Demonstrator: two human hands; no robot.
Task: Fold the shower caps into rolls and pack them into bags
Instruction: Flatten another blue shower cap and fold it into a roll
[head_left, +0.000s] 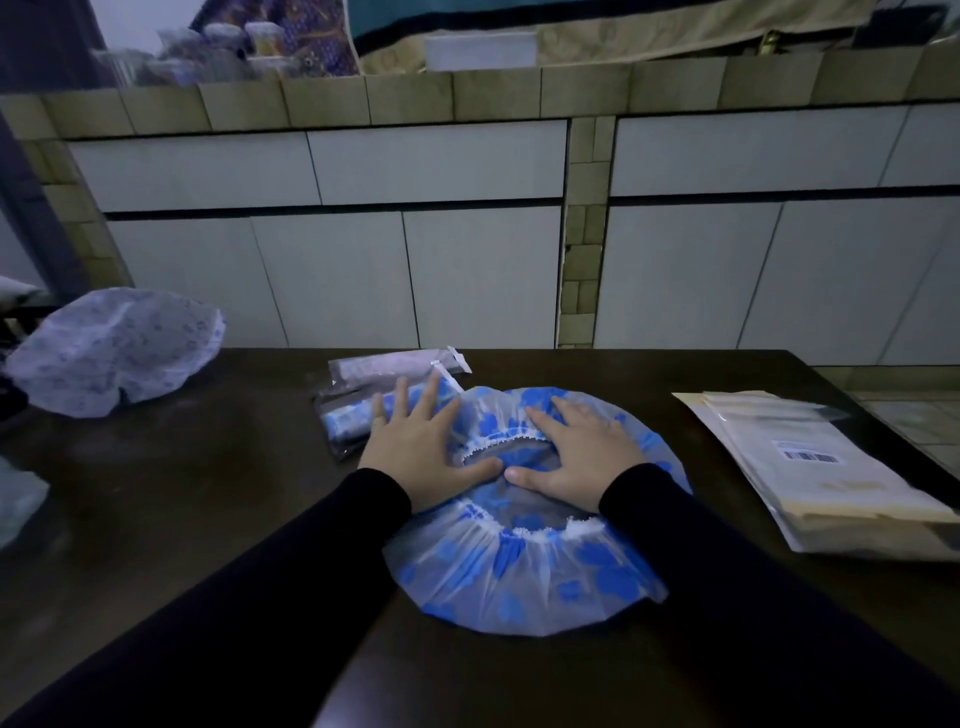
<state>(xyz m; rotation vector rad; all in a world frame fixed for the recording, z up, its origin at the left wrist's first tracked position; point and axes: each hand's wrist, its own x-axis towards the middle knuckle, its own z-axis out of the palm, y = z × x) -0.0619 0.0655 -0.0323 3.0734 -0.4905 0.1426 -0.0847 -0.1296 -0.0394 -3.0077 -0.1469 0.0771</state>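
A clear shower cap with blue blotches (524, 577) lies spread flat on the dark table (208, 467), its elastic opening facing up. My left hand (415, 447) presses flat on the cap's left side, fingers straight and spread. My right hand (576, 457) presses flat on its far right part, thumb pointing left toward the other thumb. Behind my left hand lie two clear bags, one holding a rolled blue cap (345, 421) and one holding a pale roll (395, 364). A puffed pale lilac shower cap (114, 348) sits at the table's far left.
A stack of flat empty bags with a barcode label (826, 467) lies on the table's right side. Another pale plastic item (18, 493) shows at the left edge. A tiled counter with white panels (467, 234) rises behind the table.
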